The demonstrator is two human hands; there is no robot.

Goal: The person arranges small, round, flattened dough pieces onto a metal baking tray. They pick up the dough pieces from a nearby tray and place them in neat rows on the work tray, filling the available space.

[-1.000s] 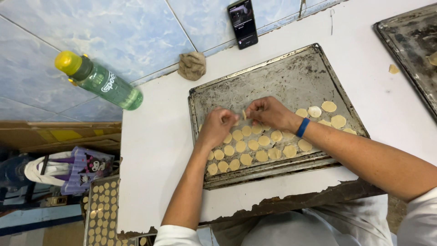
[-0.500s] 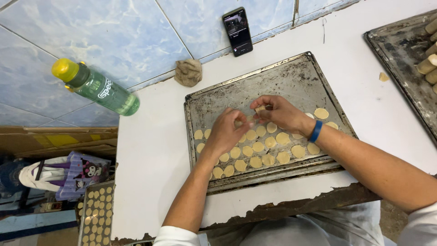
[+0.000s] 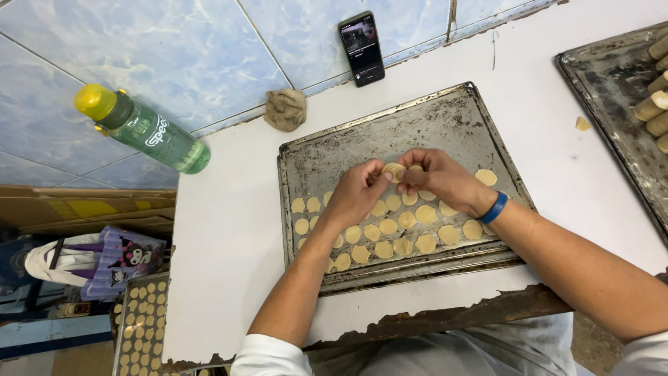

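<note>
both hands, left hand (image 3: 356, 196) + right hand (image 3: 437, 179), pinch dough stack (image 3: 394, 169) betw fingertips. baking tray (image 3: 390, 136) approx half filled w/ dough rounds (image 3: 387, 226); far half bare, more to lay.

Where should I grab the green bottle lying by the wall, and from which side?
Take the green bottle around its middle, coming from above. It lies on its side with the yellow cap pointing left, so the round body is open from the top. Both hands are busy over the baking tray.
</note>
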